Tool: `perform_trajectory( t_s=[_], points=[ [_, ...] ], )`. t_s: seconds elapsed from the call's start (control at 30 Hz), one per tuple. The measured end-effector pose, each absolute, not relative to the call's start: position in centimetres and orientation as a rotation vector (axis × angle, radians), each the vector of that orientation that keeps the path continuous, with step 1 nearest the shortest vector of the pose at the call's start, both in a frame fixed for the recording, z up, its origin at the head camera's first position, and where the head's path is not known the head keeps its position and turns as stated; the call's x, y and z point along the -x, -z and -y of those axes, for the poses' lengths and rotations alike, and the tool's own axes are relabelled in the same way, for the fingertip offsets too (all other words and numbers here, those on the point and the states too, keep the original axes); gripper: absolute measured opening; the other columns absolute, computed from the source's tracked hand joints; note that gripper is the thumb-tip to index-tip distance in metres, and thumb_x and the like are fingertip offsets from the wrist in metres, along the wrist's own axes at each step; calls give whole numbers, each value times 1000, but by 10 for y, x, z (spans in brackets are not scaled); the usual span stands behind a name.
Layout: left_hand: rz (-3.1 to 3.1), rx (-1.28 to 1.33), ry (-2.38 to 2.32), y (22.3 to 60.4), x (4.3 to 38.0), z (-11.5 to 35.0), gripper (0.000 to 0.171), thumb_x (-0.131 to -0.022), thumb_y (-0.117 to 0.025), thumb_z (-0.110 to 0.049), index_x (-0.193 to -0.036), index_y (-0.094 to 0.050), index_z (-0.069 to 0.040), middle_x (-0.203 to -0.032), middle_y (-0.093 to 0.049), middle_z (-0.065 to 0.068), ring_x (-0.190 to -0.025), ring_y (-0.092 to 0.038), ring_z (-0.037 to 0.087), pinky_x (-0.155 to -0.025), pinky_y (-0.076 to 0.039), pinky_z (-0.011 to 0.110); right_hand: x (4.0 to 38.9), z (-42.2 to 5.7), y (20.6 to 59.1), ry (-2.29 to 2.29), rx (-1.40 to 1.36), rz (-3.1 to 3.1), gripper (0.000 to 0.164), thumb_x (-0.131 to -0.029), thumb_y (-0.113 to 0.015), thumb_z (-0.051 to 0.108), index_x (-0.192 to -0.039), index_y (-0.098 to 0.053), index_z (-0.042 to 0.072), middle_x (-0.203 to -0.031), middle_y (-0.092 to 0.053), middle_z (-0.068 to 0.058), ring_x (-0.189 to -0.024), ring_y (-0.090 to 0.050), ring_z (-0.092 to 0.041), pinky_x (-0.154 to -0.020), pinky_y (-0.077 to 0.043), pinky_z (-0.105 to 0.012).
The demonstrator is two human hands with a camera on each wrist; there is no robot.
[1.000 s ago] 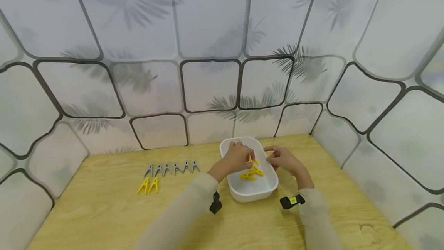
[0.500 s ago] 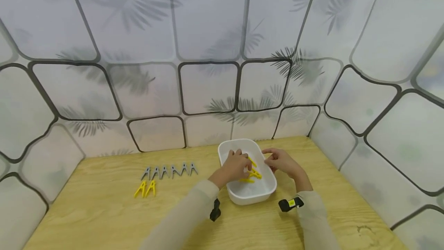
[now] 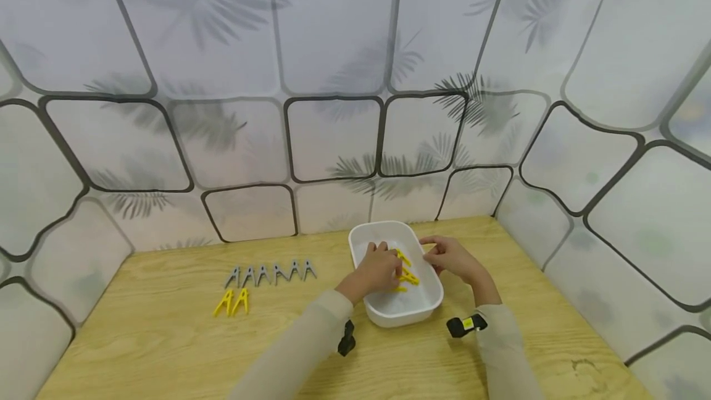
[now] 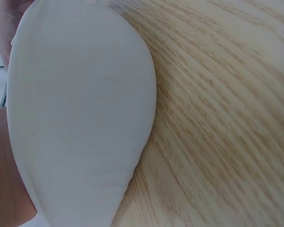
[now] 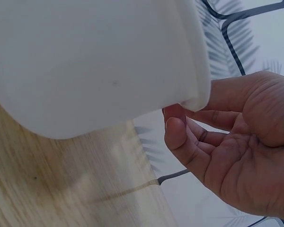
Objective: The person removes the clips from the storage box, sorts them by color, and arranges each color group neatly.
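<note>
A white plastic basin (image 3: 402, 313) stands on the table with several yellow clothespins (image 3: 410, 276) lying in it. My left hand (image 3: 378, 269) reaches over its near left rim and down among these clothespins, fingers bent; its fingertips are partly hidden, so whether it pinches one cannot be seen. In the left wrist view the basin's outer wall (image 4: 85, 104) covers most of the picture. My right hand (image 3: 452, 257) holds the basin's right rim. The right wrist view shows its fingers (image 5: 175, 132) curled under the rim's lip.
To the left, several grey clothespins (image 3: 263, 274) stand in a row, with two yellow clothespins (image 3: 224, 303) in front of them. The wooden table (image 3: 166, 350) meets a patterned wall covering (image 3: 250, 212) at the back and sides.
My left hand has lowered deeper into the basin among the yellow clothespins. The right hand keeps its hold on the rim. The rows on the left are unchanged.
</note>
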State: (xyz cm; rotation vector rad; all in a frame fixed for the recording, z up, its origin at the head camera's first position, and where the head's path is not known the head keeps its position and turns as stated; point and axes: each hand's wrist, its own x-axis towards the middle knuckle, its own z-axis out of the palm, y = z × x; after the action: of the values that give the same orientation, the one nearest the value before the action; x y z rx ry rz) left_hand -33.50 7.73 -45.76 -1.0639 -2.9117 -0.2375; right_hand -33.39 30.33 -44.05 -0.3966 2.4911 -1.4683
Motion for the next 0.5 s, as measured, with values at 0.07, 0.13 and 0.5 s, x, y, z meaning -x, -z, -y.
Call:
perform_trajectory(
  t_s=[0.07,0.13,0.5],
  points=[
    [2919,1066,240,458,335,-77,11,-85,-79,-29,-94,-78,-23,-104,-69,-8,-97,-49,15,-92,-32,38,333,-303,441,1472,392,-2488,48,-100,-59,6,-144,-46,-9,-94,-71,-24,-67,-64,-15,-70,-58,-49],
    [2925,1068,244,458,335,-77,11,-85,-79,-28,-94,-78,-23,-102,-70,-9,-95,-49,14,-91,-32,37,334,-303,441,1469,392,-2490,48,-100,-59,6,-144,-47,-9,-94,-71,-24,-67,-64,-15,-70,-58,-49],
    [2954,1033,298,459,337,-86,6,-85,-80,-27,-85,-79,-22,-88,-73,-13,-90,-50,12,-88,-31,35,333,-304,441,1438,392,-2502,48,-100,-58,6,-143,-47,-9,-91,-73,-18,-66,-65,-13,-71,-58,-48]
  ],
)
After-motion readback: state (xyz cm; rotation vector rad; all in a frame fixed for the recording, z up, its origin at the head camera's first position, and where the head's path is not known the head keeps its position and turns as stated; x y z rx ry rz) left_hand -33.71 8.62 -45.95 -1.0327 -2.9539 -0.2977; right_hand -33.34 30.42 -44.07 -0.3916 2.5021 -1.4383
